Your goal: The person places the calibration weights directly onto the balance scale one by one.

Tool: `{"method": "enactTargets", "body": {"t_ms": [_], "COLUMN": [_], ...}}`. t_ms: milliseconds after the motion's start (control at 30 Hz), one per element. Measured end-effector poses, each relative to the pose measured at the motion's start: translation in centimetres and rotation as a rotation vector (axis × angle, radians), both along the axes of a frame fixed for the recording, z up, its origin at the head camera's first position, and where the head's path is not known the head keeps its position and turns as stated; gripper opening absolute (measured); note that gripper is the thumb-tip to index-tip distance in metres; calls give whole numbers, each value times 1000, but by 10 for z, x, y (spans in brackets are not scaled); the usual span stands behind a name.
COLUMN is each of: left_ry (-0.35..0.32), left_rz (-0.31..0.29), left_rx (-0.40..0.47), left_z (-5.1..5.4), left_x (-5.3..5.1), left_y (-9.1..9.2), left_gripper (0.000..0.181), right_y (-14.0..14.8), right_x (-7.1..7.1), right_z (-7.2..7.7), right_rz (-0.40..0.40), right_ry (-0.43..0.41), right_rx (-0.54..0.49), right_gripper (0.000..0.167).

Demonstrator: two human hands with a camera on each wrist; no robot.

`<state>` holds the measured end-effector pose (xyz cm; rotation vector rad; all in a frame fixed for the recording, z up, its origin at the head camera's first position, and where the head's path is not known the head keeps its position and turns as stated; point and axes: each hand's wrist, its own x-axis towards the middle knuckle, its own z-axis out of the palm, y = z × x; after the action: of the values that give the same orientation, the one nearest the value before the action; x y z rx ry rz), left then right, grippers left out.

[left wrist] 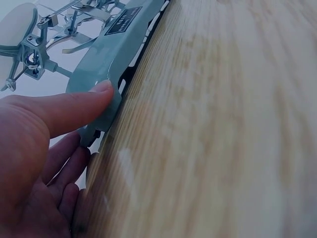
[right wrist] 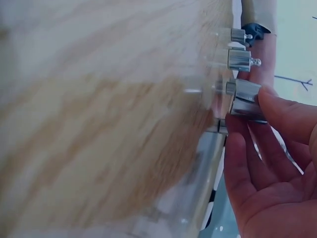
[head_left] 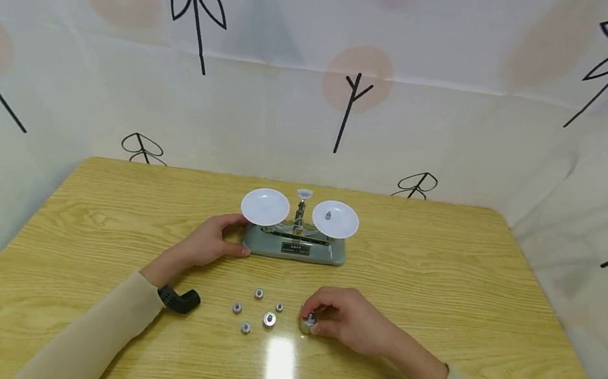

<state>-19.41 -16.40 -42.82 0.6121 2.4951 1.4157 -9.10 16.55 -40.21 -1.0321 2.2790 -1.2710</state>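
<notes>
A grey-green balance scale [head_left: 295, 248] stands at the table's middle back, with two white pans. Its left pan [head_left: 265, 207] is bare; a small metal weight [head_left: 328, 215] stands on the right pan [head_left: 340, 229]. My left hand [head_left: 209, 242] holds the left end of the base [left wrist: 94, 69], thumb at the front, other fingers behind. In front of the scale, my right hand [head_left: 355, 323] pinches the largest metal weight [head_left: 308, 325] between thumb and fingers, at table level; the right wrist view shows this weight [right wrist: 246, 101] tilted a little.
Several smaller metal weights stand left of my right hand, among them a mid-sized one [head_left: 269, 320] and a tiny one [head_left: 279, 307]. The wooden table [head_left: 435, 261] reaches back to a patterned white cloth [head_left: 268, 112]. Light glares off the table's front middle.
</notes>
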Motion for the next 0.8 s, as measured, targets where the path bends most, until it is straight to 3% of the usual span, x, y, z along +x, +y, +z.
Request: {"method": "enactTargets", "body": {"t_ms": [333, 567, 800], "left_ry": [1, 4, 7], "left_rz": [-7, 1, -6], "left_rx": [33, 25, 30], "left_z": [-3, 2, -4], "left_x": [-1, 2, -2], "left_y": [-1, 1, -2], "left_gripper": [63, 62, 63], "right_y": [6, 12, 20], "right_x": [-4, -9, -15], "right_z": [12, 22, 34], "right_rz": [-30, -47, -70], "right_ry": [51, 101, 166], "right_rx": [-6, -14, -26], "right_gripper": [27, 25, 25]}}
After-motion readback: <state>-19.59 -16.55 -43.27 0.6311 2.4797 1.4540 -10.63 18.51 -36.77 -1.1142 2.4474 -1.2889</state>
